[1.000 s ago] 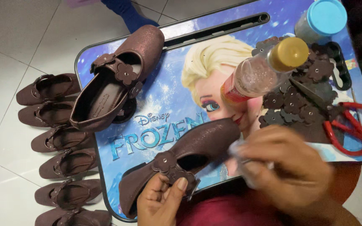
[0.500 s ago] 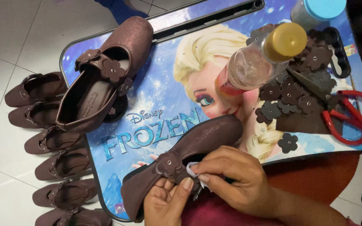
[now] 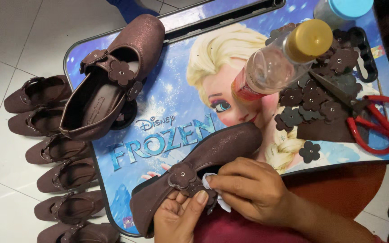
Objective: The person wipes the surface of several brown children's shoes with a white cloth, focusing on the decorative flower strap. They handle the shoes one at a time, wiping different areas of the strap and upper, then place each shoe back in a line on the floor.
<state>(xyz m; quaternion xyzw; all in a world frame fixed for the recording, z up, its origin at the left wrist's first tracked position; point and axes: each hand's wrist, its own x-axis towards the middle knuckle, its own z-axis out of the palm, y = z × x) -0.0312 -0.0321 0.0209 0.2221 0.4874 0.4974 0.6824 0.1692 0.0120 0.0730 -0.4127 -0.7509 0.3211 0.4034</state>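
- Brown shoe (image 3: 212, 155) lying slantwise on the near edge of the lap tray (image 3: 167, 108), toe toward the clear bottle (image 3: 275, 65), heel end hanging past the tray's near-left rim.
- Left hand (image 3: 176, 220) cupped under the shoe's strap, thumb pressed on a flower piece (image 3: 183, 174).
- Right hand (image 3: 253, 191) fingers pinched together on a small white cloth (image 3: 210, 182), held against the strap just beside that flower.
- Risk: rubbing too close could shift or lift the flower if the bond is fresh; cannot tell whether it is set.
- Risk: heel unsupported beyond the tray rim; slack thumb pressure could tip the shoe off toward the floor.
- Risk: bottle lying on its side, far side of the shoe, cap toward the red scissors (image 3: 374, 121); a nudge from the toe could roll it into the loose flower pieces (image 3: 311, 96).
- Finished shoe (image 3: 109, 76) at the tray's far-left corner, overhanging too.
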